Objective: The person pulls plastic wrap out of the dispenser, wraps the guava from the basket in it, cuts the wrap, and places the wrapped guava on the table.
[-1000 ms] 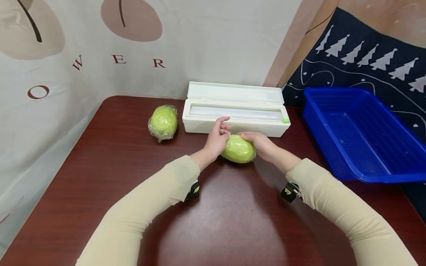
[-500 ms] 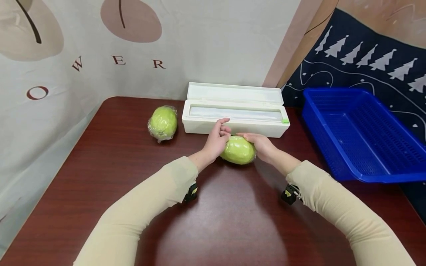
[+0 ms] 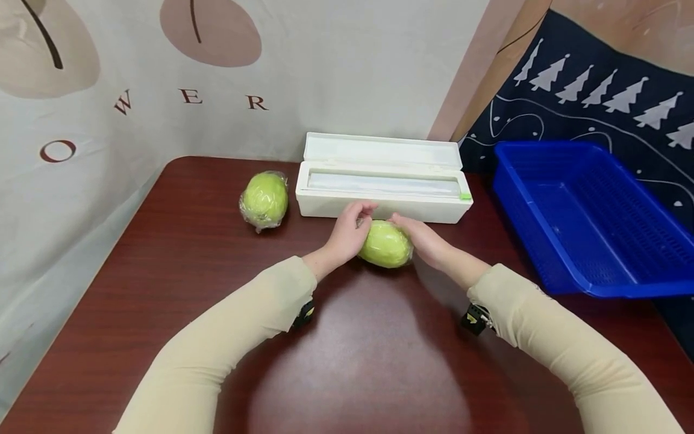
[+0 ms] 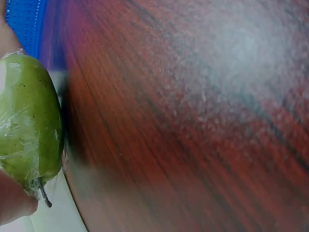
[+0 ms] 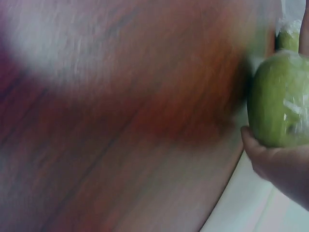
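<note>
A green pear (image 3: 385, 244) wrapped in clear cling film is held between both hands above the table's middle. My left hand (image 3: 349, 234) grips its left end, thumb against the film. On the right end and far side, my right hand (image 3: 425, 240) holds the same pear. In the left wrist view a dark stem (image 4: 45, 194) pokes out near the hand. Fingertips behind the pear are partly hidden. Just behind the hands stands a white cling film box (image 3: 385, 208), its lid raised, a roll of film (image 3: 379, 182) inside.
A second wrapped pear (image 3: 264, 200) lies left of the box on the dark red wooden table (image 3: 179, 259). At the right stands a blue plastic basket (image 3: 553, 241). A printed cloth (image 3: 347, 72) hangs behind the table.
The pear has shifted slightly left with both hands. My left fingers have bent closer in toward it, and the right fingertips have shifted slightly on its far side.
</note>
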`<state>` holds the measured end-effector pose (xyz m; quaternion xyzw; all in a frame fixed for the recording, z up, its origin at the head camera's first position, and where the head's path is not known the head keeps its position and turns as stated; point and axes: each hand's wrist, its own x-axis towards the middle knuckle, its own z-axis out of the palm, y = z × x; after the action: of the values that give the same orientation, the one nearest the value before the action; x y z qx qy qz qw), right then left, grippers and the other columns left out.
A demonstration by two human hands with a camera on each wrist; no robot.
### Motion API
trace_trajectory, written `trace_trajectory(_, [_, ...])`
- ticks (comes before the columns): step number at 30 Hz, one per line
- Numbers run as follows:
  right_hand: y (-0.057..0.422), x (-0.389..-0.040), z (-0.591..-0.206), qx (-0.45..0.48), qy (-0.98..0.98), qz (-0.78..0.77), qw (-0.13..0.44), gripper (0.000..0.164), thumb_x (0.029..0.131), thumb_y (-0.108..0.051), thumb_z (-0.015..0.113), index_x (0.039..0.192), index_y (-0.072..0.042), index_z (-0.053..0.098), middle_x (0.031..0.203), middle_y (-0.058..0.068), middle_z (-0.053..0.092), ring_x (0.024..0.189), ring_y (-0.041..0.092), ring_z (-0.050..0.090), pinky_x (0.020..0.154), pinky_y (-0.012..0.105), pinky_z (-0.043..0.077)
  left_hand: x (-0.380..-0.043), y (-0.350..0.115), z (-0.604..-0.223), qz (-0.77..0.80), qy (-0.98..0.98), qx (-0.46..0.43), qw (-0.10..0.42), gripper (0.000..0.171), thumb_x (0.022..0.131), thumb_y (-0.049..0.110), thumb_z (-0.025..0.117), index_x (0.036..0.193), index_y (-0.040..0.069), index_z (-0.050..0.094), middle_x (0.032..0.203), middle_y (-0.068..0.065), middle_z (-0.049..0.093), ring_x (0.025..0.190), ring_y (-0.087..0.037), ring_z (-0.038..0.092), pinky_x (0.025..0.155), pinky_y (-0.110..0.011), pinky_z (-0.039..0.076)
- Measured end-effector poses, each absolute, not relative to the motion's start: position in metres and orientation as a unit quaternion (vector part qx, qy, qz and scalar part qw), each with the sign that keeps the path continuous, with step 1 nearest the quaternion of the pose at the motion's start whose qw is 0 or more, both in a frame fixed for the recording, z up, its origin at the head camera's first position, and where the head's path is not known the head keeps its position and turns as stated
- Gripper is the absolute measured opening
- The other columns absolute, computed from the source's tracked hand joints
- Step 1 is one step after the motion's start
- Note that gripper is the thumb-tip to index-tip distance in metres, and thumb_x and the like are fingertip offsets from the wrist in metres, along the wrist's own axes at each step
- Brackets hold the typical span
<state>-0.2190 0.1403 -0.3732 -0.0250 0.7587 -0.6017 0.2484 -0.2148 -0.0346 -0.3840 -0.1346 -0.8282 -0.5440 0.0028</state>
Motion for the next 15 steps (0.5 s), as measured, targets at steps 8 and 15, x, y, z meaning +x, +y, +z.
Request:
trace_trajectory(8, [0.148,-0.223,-0.372,-0.075,0.799,-0.550,0.231,0.048,0.101,-0.028,0.034,0.138,0.003,0.041,0.140,0.021,0.043,0.124,0.025,0.044,0.105,0.037,0.036,-0.217,-0.062,-0.378,-0.443,-0.868,-0.223,-0.024,0.031,0.093,0.020,0.054,0.120,0.004,0.056,0.127,-0.011,0.055,0.124,-0.023,0.048,0.106,-0.037,0.037])
trace_trajectory(15, [0.161,-0.206,-0.375,-0.226,0.905,-0.360,0.014,0.041,0.096,-0.019,0.052,0.131,0.002,0.051,0.132,0.021,0.052,0.126,0.033,0.045,0.106,0.048,0.035,-0.214,-0.080,-0.387,-0.341,-0.878,-0.334,-0.041,0.064,0.081,0.022,0.070,0.137,0.006,0.043,0.142,-0.011,0.044,0.132,-0.023,0.040,0.111,-0.037,0.032])
